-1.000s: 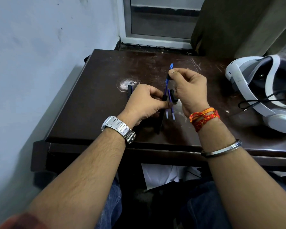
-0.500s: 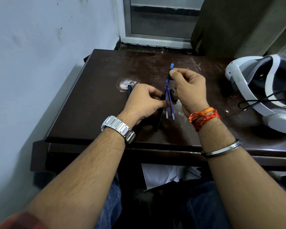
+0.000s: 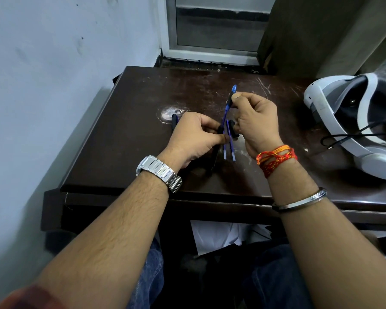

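Above the dark wooden table (image 3: 125,139), my right hand (image 3: 257,121) pinches the top of a blue pen refill (image 3: 228,103) between thumb and forefinger, its blue tip pointing up and away. My left hand (image 3: 195,136) grips a black pen barrel (image 3: 215,157) that slants down toward the table's front edge. The refill's lower part meets the barrel at my left fingertips. Two more blue refills (image 3: 228,141) lie on the table between my hands. A small black piece (image 3: 232,126) shows at my right palm; whether that hand holds it is unclear.
A white headset (image 3: 352,121) with a black cable (image 3: 343,137) takes up the table's right side. Another dark pen (image 3: 175,121) lies behind my left hand beside a pale worn spot (image 3: 168,112). A wall stands close on the left, a window frame (image 3: 212,52) behind.
My right hand has shifted a little to the right and tilted the refill slightly. My left hand holds the barrel in much the same place.
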The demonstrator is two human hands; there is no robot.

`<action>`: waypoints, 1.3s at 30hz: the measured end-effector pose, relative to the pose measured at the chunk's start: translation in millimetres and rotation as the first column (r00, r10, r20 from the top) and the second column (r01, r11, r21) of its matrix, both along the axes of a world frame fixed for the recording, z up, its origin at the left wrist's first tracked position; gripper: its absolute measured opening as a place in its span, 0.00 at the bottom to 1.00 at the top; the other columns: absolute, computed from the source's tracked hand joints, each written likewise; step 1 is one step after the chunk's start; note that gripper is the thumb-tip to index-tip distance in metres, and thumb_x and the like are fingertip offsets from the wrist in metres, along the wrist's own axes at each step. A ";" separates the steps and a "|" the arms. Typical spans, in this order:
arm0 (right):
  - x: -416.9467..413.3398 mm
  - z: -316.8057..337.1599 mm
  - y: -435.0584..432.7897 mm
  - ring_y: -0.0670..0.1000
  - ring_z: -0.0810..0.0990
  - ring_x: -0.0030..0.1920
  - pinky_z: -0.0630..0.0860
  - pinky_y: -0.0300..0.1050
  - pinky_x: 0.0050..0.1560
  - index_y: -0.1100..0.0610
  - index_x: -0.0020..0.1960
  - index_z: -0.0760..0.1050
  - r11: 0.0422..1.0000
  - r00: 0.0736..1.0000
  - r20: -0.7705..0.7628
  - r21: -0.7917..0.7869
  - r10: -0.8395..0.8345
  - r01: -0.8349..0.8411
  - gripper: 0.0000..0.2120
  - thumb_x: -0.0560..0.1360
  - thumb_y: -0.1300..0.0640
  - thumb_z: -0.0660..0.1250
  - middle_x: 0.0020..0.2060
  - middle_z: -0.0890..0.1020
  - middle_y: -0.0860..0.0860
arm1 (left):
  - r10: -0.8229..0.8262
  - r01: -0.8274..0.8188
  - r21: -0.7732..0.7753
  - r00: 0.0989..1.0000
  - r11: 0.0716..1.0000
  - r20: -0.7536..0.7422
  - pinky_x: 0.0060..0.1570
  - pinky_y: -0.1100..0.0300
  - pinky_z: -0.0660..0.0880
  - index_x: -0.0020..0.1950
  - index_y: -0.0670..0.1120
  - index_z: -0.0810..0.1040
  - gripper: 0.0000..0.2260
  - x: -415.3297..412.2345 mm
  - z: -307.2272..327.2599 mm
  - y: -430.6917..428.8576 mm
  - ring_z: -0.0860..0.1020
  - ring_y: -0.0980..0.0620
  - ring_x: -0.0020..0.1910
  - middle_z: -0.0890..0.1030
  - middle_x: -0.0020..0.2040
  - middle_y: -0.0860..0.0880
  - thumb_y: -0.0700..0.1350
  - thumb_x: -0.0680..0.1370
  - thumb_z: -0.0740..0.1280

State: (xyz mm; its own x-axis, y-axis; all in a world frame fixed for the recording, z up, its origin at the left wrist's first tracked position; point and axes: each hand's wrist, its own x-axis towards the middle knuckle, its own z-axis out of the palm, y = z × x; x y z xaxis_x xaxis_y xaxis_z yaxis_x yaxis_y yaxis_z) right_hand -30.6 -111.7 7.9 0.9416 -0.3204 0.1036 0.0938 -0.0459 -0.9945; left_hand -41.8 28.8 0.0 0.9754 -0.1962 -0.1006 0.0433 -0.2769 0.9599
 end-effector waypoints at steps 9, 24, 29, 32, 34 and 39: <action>-2.1 -0.1 1.1 0.40 0.74 0.27 0.72 0.40 0.34 0.53 0.44 0.81 0.995 1.000 0.016 -0.097 0.005 -0.004 0.07 0.79 0.56 0.66 0.28 0.79 0.43 | -0.020 0.020 0.018 1.000 1.000 -0.006 0.52 0.40 0.82 0.47 0.44 0.87 0.08 -0.2 0.2 -0.1 0.84 0.46 0.42 0.85 0.37 0.49 0.41 0.69 0.80; -5.3 -2.9 12.9 0.43 0.77 0.32 0.77 0.36 0.32 0.58 0.47 0.80 0.980 0.997 -0.003 -0.181 0.082 -0.081 0.05 0.79 0.59 0.66 0.36 0.80 0.53 | 0.086 -0.084 -0.063 0.996 0.994 0.021 0.52 0.40 0.82 0.40 0.48 0.85 0.07 3.9 -4.2 1.2 0.86 0.42 0.45 0.86 0.41 0.42 0.39 0.68 0.81; -4.8 -5.1 13.6 0.44 0.77 0.34 0.76 0.35 0.30 0.55 0.43 0.79 0.984 0.995 -0.052 -0.155 0.082 -0.089 0.06 0.79 0.58 0.67 0.35 0.80 0.51 | 0.112 -0.108 -0.074 0.993 0.991 0.046 0.44 0.47 0.84 0.37 0.49 0.85 0.08 8.1 -9.6 1.6 0.83 0.51 0.36 0.86 0.36 0.47 0.42 0.66 0.82; -5.4 -4.3 13.4 0.42 0.78 0.33 0.76 0.34 0.30 0.55 0.43 0.79 0.987 0.994 -0.067 -0.130 0.088 -0.096 0.06 0.78 0.58 0.66 0.35 0.81 0.50 | 0.125 -0.121 -0.096 0.991 0.988 0.042 0.38 0.55 0.82 0.37 0.50 0.85 0.09 9.7 -11.4 1.9 0.83 0.57 0.33 0.86 0.32 0.52 0.42 0.65 0.83; -5.8 -3.8 13.3 0.42 0.79 0.33 0.75 0.34 0.30 0.56 0.43 0.79 0.988 0.992 -0.070 -0.108 0.100 -0.107 0.06 0.78 0.59 0.66 0.36 0.83 0.50 | 0.144 -0.138 -0.119 0.989 0.983 0.041 0.43 0.53 0.83 0.40 0.50 0.85 0.10 11.9 -13.6 2.2 0.85 0.56 0.36 0.87 0.34 0.51 0.42 0.65 0.83; -5.7 -3.7 12.8 0.47 0.78 0.34 0.76 0.41 0.34 0.56 0.41 0.77 0.993 0.995 -0.075 -0.093 0.069 -0.075 0.06 0.74 0.59 0.73 0.37 0.82 0.54 | 0.156 -0.149 -0.105 0.986 0.983 0.064 0.43 0.53 0.84 0.38 0.50 0.85 0.10 14.0 -16.3 2.4 0.84 0.55 0.36 0.86 0.33 0.52 0.41 0.65 0.83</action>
